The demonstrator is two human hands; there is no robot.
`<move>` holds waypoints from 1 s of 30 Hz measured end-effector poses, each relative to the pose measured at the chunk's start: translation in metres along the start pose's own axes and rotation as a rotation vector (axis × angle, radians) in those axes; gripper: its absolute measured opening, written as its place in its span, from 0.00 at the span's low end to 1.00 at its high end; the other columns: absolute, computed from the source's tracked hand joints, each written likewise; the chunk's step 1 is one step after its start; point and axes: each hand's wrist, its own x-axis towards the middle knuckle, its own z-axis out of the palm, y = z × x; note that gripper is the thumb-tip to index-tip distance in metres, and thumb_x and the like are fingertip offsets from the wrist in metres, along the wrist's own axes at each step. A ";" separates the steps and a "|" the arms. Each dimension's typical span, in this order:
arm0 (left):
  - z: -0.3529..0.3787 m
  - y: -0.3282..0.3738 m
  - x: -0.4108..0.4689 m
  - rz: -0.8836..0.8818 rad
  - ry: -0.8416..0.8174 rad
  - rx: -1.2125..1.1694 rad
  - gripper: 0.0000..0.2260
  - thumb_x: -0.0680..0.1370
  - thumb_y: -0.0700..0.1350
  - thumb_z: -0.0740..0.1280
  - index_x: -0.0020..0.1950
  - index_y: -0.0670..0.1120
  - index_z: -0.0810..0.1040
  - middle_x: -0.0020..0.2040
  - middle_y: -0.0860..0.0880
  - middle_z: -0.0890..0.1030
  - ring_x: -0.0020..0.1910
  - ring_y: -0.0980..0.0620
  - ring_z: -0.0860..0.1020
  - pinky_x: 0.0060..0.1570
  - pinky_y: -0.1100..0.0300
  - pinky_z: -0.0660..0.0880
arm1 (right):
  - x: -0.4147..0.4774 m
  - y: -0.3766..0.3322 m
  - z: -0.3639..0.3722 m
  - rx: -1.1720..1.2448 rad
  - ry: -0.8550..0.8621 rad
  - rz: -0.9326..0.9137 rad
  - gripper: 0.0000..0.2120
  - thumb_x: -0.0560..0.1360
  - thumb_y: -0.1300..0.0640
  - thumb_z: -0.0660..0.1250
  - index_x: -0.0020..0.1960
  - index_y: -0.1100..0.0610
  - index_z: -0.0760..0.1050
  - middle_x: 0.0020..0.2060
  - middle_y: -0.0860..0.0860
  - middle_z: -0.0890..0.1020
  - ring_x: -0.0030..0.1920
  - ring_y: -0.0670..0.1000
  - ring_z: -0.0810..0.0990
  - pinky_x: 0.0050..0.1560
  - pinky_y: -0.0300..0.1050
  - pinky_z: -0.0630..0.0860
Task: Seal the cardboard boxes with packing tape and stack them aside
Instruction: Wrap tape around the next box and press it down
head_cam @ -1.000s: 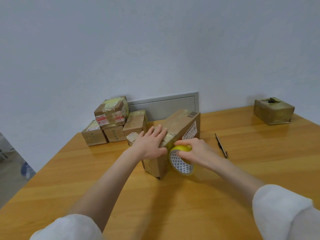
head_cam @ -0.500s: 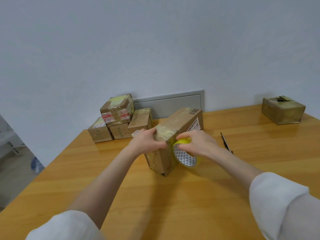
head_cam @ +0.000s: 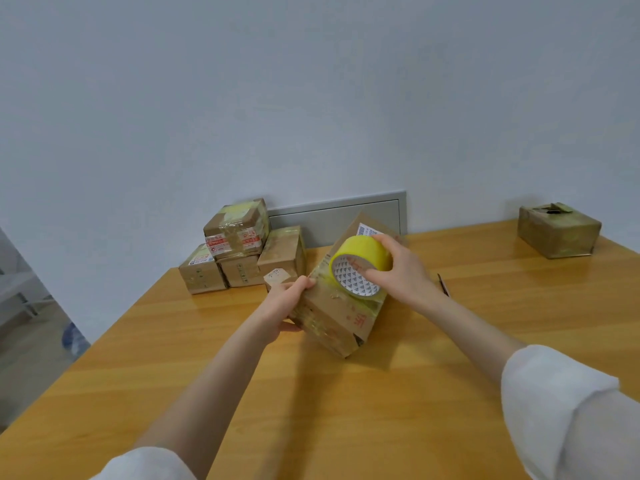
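A long cardboard box [head_cam: 341, 315] stands tilted on one lower edge in the middle of the wooden table [head_cam: 346, 410]. My left hand [head_cam: 285, 301] grips its left side and holds it up. My right hand [head_cam: 401, 271] grips a yellow roll of packing tape [head_cam: 358, 268] against the box's upper face, where shiny tape runs along the cardboard. A pile of several taped boxes [head_cam: 242, 247] stands at the back left by the wall.
Another small box [head_cam: 559, 233] with a loose top flap sits at the far right of the table. A dark pen [head_cam: 443, 284] lies just behind my right wrist. A grey panel [head_cam: 336, 216] is set in the wall. Floor shows at left past the table edge.
The box has been tipped up onto its edge toward me. My right hand lifted the tape roll from the box's right side onto its upper face. My left hand slid from top to side.
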 end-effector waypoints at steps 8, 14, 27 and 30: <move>0.027 0.002 -0.001 0.391 0.250 1.189 0.59 0.62 0.77 0.62 0.78 0.40 0.45 0.78 0.42 0.54 0.77 0.42 0.51 0.74 0.44 0.53 | 0.014 -0.006 0.011 -0.029 -0.054 0.044 0.32 0.69 0.53 0.71 0.70 0.42 0.64 0.51 0.49 0.78 0.46 0.50 0.78 0.42 0.43 0.77; 0.031 0.010 0.005 0.300 0.183 1.264 0.67 0.56 0.79 0.64 0.77 0.38 0.41 0.78 0.40 0.48 0.77 0.42 0.48 0.74 0.43 0.50 | 0.016 -0.005 0.022 0.054 -0.001 0.050 0.33 0.69 0.57 0.71 0.71 0.44 0.64 0.55 0.46 0.75 0.50 0.48 0.74 0.46 0.41 0.72; 0.007 -0.002 0.017 0.272 0.079 0.921 0.56 0.61 0.72 0.70 0.75 0.40 0.53 0.74 0.41 0.57 0.73 0.42 0.58 0.68 0.45 0.66 | 0.038 -0.010 0.049 0.002 -0.120 0.065 0.34 0.67 0.50 0.74 0.69 0.50 0.65 0.53 0.48 0.76 0.53 0.51 0.74 0.48 0.45 0.72; 0.015 -0.006 0.008 0.295 0.170 1.073 0.56 0.58 0.77 0.65 0.72 0.39 0.58 0.71 0.40 0.63 0.70 0.41 0.63 0.65 0.45 0.67 | 0.037 -0.010 0.055 0.010 -0.107 0.065 0.32 0.69 0.52 0.73 0.69 0.52 0.65 0.53 0.48 0.76 0.51 0.50 0.74 0.46 0.44 0.70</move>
